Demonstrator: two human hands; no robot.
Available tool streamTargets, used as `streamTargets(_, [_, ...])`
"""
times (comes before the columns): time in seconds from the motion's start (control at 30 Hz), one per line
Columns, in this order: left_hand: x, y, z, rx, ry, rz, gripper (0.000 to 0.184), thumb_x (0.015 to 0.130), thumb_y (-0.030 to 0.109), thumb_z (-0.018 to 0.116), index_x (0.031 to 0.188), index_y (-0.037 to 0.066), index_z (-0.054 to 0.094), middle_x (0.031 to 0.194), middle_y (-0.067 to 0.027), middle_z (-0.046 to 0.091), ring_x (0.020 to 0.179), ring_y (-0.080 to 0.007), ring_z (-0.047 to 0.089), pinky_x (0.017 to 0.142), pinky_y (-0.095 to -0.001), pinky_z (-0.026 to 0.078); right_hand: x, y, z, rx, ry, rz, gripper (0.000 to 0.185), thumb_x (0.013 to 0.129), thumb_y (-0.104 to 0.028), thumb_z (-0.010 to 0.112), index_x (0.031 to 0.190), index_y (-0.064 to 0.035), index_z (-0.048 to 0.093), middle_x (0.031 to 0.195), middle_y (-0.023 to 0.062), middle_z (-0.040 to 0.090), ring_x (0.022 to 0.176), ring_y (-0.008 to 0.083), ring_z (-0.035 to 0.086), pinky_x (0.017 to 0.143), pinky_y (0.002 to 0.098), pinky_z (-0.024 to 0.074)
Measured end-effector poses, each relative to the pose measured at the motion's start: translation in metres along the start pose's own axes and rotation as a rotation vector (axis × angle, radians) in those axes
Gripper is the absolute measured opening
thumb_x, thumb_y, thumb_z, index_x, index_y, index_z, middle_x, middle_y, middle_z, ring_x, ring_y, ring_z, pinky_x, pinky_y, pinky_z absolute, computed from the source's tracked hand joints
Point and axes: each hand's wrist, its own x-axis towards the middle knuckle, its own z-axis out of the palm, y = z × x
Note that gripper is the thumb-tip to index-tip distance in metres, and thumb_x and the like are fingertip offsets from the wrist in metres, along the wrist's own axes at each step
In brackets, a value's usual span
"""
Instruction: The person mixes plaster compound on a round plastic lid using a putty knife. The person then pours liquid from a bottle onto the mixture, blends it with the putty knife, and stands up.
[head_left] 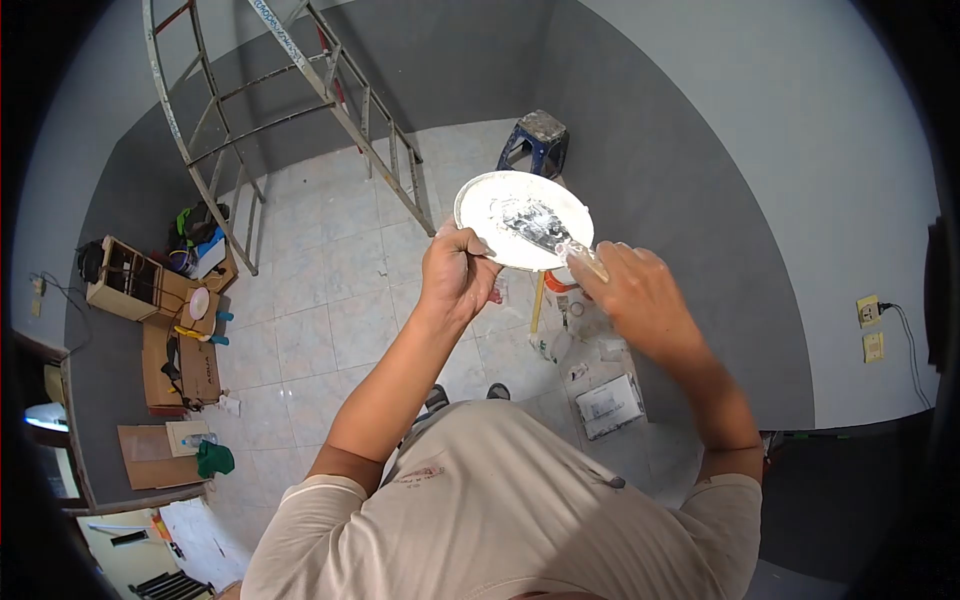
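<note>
My left hand grips the near left edge of a round white plate, thumb on top and fingers beneath. White paste is smeared over the plate's middle. My right hand is closed around the pale handle of a putty knife. Its dark blade, coated with white paste, lies over the plate and points up and left. White residue marks the fingers of both hands. Whether the blade touches the plate's surface I cannot tell.
A metal scaffold frame stands ahead on the left. Beyond the plate is a paint-spattered stool by the grey wall. A white rectangular package lies on the tiled floor to the right. Cardboard boxes line the left wall.
</note>
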Motion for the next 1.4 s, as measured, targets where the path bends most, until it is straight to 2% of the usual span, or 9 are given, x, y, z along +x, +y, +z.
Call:
streamTargets(0.37, [-0.005, 0.003, -0.005, 0.013, 0.023, -0.051, 0.080, 0.071, -0.011, 0.038, 0.150, -0.011, 0.032, 0.143, -0.0298, 0.051, 0.135, -0.0431, 0.055, 0.111, -0.0546, 0.053, -0.040, 0.059, -0.009, 0.179, -0.070, 0.033, 0.038, 0.084, -0.005, 0.070, 0.123, -0.0029, 0.072, 0.086, 0.0078, 0.061, 0.073, 0.0262, 0.064, 0.064, 0.0384, 0.0523])
streamTargets(0.57, [-0.023, -0.009, 0.009, 0.199, 0.069, 0.032, 0.084, 0.070, -0.011, 0.038, 0.153, -0.006, 0.031, 0.145, -0.0267, 0.050, 0.135, -0.0400, 0.055, 0.110, -0.0495, 0.054, -0.041, 0.070, 0.006, 0.951, 0.141, 0.470, 0.031, 0.097, -0.011, 0.067, 0.123, 0.0068, 0.072, 0.097, 0.0128, 0.077, 0.080, 0.0211, 0.072, 0.073, 0.0327, 0.0576])
streamTargets(0.73, [-0.033, -0.015, 0.023, 0.252, 0.075, 0.175, 0.089, 0.069, -0.012, 0.039, 0.157, 0.000, 0.031, 0.151, -0.0217, 0.046, 0.140, -0.0369, 0.051, 0.116, -0.0479, 0.048, -0.043, 0.071, 0.010, 1.701, -0.220, 0.926, 0.031, 0.099, -0.012, 0.067, 0.121, 0.0099, 0.071, 0.096, 0.0139, 0.076, 0.072, 0.0123, 0.069, 0.060, 0.0257, 0.0550])
streamTargets(0.8, [-0.034, -0.016, 0.014, 0.329, 0.026, 0.184, 0.098, 0.072, -0.015, 0.038, 0.163, 0.011, 0.016, 0.149, -0.0209, 0.048, 0.124, -0.0323, 0.065, 0.084, -0.0416, 0.064, -0.050, 0.061, 0.041, 1.877, -0.210, 0.957, 0.032, 0.099, -0.012, 0.067, 0.122, 0.0092, 0.071, 0.090, 0.0110, 0.074, 0.067, 0.0092, 0.065, 0.054, 0.0241, 0.0503])
streamTargets(0.87, [-0.036, -0.022, 0.005, 0.317, 0.028, 0.181, 0.100, 0.072, -0.015, 0.038, 0.164, 0.016, 0.015, 0.148, -0.0180, 0.048, 0.119, -0.0293, 0.066, 0.078, -0.0384, 0.062, -0.048, 0.038, 0.054, 2.013, -0.145, 0.986, 0.033, 0.101, -0.015, 0.067, 0.126, 0.0071, 0.068, 0.078, 0.0023, 0.065, 0.055, 0.0040, 0.052, 0.041, 0.0225, 0.0362])
streamTargets(0.97, [-0.038, -0.025, 0.006, 0.295, 0.061, 0.154, 0.104, 0.073, -0.016, 0.039, 0.165, 0.025, 0.013, 0.146, -0.0121, 0.050, 0.108, -0.0227, 0.066, 0.067, -0.0308, 0.052, -0.050, 0.013, 0.080, 2.052, -0.044, 1.022, 0.033, 0.102, -0.016, 0.066, 0.127, 0.0054, 0.069, 0.078, 0.0009, 0.065, 0.055, 0.0041, 0.052, 0.042, 0.0218, 0.0358])
streamTargets(1.17, [-0.034, -0.029, -0.002, 0.366, -0.001, 0.112, 0.107, 0.073, -0.018, 0.039, 0.167, 0.025, 0.010, 0.149, -0.0114, 0.047, 0.117, -0.0205, 0.062, 0.072, -0.0304, 0.053, -0.048, -0.016, 0.096, 2.196, 0.147, 0.980, 0.032, 0.104, -0.016, 0.065, 0.128, 0.0045, 0.069, 0.080, -0.0006, 0.066, 0.055, 0.0033, 0.052, 0.044, 0.0209, 0.0356])
streamTargets(1.23, [-0.037, -0.030, 0.008, 0.374, -0.012, 0.164, 0.098, 0.074, -0.018, 0.039, 0.165, 0.011, 0.018, 0.156, -0.0153, 0.044, 0.145, -0.0297, 0.046, 0.120, -0.0452, 0.039, -0.044, -0.009, 0.087, 2.178, 0.185, 0.972, 0.032, 0.104, -0.016, 0.065, 0.128, 0.0050, 0.069, 0.082, 0.0000, 0.067, 0.056, 0.0033, 0.053, 0.044, 0.0206, 0.0357])
streamTargets(1.4, [-0.043, -0.036, 0.000, 0.507, -0.017, 0.191, 0.099, 0.076, -0.018, 0.039, 0.167, 0.012, 0.015, 0.157, -0.0124, 0.044, 0.146, -0.0260, 0.045, 0.119, -0.0407, 0.038, -0.029, 0.019, 0.040, 1.611, 0.229, 0.863, 0.029, 0.100, -0.009, 0.069, 0.125, 0.0067, 0.071, 0.102, 0.0090, 0.077, 0.080, 0.0090, 0.067, 0.067, 0.0230, 0.0521])
